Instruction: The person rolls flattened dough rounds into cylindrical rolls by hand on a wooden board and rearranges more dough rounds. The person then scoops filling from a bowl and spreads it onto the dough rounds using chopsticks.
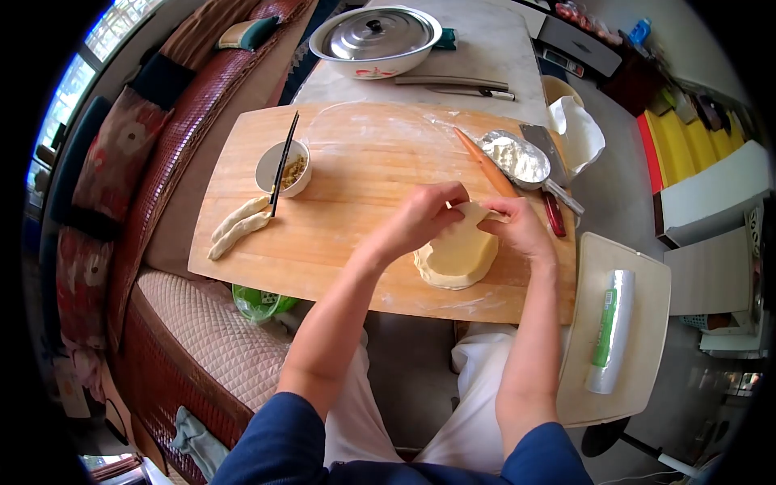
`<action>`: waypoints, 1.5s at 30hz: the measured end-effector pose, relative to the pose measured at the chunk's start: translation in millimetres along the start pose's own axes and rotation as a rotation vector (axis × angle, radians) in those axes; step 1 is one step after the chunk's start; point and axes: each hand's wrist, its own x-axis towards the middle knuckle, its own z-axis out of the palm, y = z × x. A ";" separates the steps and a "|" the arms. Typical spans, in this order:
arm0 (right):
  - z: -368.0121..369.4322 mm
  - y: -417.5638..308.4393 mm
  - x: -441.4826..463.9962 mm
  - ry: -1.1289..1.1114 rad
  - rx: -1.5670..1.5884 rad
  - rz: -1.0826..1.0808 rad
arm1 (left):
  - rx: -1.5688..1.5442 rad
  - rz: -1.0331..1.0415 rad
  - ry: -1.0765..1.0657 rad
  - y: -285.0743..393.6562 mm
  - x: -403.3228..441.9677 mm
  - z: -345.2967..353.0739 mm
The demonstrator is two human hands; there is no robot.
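Observation:
A stack of round, pale dough wrappers point(454, 279) lies near the front edge of the wooden board point(356, 250). Above it, my left hand point(422, 214) pinches the far edge of the top wrapper point(462, 242), which curls up from the stack. On the other side, my right hand point(521, 229) pinches the same edge between thumb and fingers. To the left, two long, folded dough pieces point(240, 229) rest side by side. Behind them stands a white bowl point(267, 171) of chopped filling point(294, 170), with black chopsticks point(284, 162) laid across it.
A rolling pin point(485, 162), a metal scoop of flour point(517, 159) and a red-handled knife point(553, 214) lie at the board's right. A lidded basin point(376, 40) and another knife point(473, 92) are behind. A plastic-wrap roll point(612, 331) rests on a stool point(582, 380).

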 end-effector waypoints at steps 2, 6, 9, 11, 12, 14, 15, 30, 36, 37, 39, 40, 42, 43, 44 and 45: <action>3.2 -26.0 -3.2 -0.030 0.109 0.026 | -0.087 -0.110 0.015 19.1 -12.6 -21.9; 31.1 -62.8 1.9 -0.183 0.183 0.038 | -0.118 -0.222 -0.041 29.2 -44.7 -73.8; 64.3 -60.1 16.9 -0.328 0.262 0.028 | -0.110 -0.296 -0.070 26.9 -71.8 -104.7; 89.2 -56.0 29.0 -0.346 0.292 0.028 | -0.123 -0.336 -0.049 15.9 -84.0 -119.3; 103.7 -50.6 36.3 -0.292 0.338 0.041 | -0.126 -0.356 -0.037 10.1 -89.4 -126.2; 134.0 -28.9 51.5 -0.183 0.429 0.072 | -0.087 -0.435 0.033 -9.6 -93.2 -136.7; 149.6 -6.1 62.8 -0.114 0.419 0.037 | -0.034 -0.455 0.101 -30.6 -94.4 -138.1; 48.5 30.2 27.3 0.285 -0.743 0.296 | 0.661 -0.159 0.211 -93.9 -61.9 -58.2; 52.7 49.7 35.0 0.220 -0.741 -0.034 | 0.478 -0.069 0.323 -95.7 -31.8 -12.7; 54.9 49.4 35.8 0.212 -0.733 -0.023 | 0.485 -0.015 0.343 -97.2 -28.1 -4.7; 56.8 48.5 35.8 0.202 -0.730 -0.006 | 0.469 -0.056 0.316 -101.3 -20.6 5.8; 56.7 47.5 36.3 0.199 -0.734 -0.001 | 0.461 -0.077 0.302 -104.0 -17.6 9.3; 56.2 45.8 36.4 0.195 -0.723 0.001 | 0.462 -0.096 0.289 -109.0 -12.9 12.5; 55.9 44.9 36.1 0.196 -0.707 -0.001 | 0.464 -0.105 0.283 -110.9 -11.3 13.5; 55.8 43.8 36.2 0.197 -0.692 -0.003 | 0.474 -0.116 0.281 -112.5 -10.3 14.4; 55.3 44.8 37.3 0.189 -0.685 0.007 | 0.484 -0.126 0.278 -112.5 -9.2 15.0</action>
